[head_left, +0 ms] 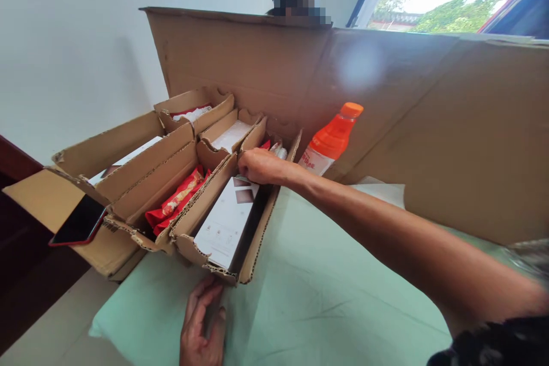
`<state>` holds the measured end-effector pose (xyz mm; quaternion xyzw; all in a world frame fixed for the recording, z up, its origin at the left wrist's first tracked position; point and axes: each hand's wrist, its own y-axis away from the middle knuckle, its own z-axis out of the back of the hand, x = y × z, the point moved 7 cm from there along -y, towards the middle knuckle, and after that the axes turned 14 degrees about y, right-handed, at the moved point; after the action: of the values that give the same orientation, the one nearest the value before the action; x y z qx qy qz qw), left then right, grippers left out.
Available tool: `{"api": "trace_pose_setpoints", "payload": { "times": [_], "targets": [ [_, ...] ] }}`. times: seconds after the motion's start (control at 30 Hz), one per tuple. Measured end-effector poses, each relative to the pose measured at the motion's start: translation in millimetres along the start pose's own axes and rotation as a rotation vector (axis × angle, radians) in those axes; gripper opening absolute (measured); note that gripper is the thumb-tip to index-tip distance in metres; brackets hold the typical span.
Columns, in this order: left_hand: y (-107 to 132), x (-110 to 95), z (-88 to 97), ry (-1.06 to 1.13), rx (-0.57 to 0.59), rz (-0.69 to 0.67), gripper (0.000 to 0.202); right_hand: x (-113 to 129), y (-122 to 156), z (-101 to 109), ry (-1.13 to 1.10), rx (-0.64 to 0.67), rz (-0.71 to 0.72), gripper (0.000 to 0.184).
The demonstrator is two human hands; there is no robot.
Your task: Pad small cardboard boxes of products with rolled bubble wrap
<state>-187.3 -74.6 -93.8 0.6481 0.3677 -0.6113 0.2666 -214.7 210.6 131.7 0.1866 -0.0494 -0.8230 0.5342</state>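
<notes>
At the near side, the left hand (202, 323) is positioned just beside the near edge of the carton (150, 161), thumb and fingers parted. Nothing is seen in its grasp; contact with the carton cannot be confirmed. The carton is set on a green cloth (338, 274) and appears divided into six compartments, three near and three far. In the near right compartment, one white box (223, 223) is laid with its long axis running near to far, far end slanted right. The right hand (259, 166) is positioned at that far end, fingers curled; whether box or divider is grasped cannot be told. The white box thus extends nearward from the right hand, the closer of the two hands. One phone (81, 220) is rested on the left flap (51, 197). At least one red packet (178, 200) is held in the near middle compartment, one second box (128, 159) in the near left. Red or whitish items are partly seen in all three far compartments. One orange bottle (337, 137) is placed to the right, before a cardboard panel (412, 126).
</notes>
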Motion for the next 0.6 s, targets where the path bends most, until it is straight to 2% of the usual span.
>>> {"api": "trace_pose_setpoints", "payload": {
  "times": [0.1,0.3,0.4,0.6],
  "targets": [
    [-1.2,1.3,1.0,-0.029,0.011,-0.025,0.03,-1.4,8.0,3.0,-0.012,0.003,0.0,0.033],
    [-2.4,4.3,2.1,-0.055,0.007,-0.042,0.031,1.4,12.9,-8.8,-0.073,0.152,0.053,0.048],
    [-2.5,1.4,-0.4,-0.082,0.03,-0.077,0.029,0.7,10.1,-14.1,-0.127,0.202,0.047,0.045],
    [-2.1,-1.2,-1.8,-0.124,0.04,-0.108,0.026,3.4,6.3,-18.2,-0.175,0.21,0.011,0.036]
  ]
}}
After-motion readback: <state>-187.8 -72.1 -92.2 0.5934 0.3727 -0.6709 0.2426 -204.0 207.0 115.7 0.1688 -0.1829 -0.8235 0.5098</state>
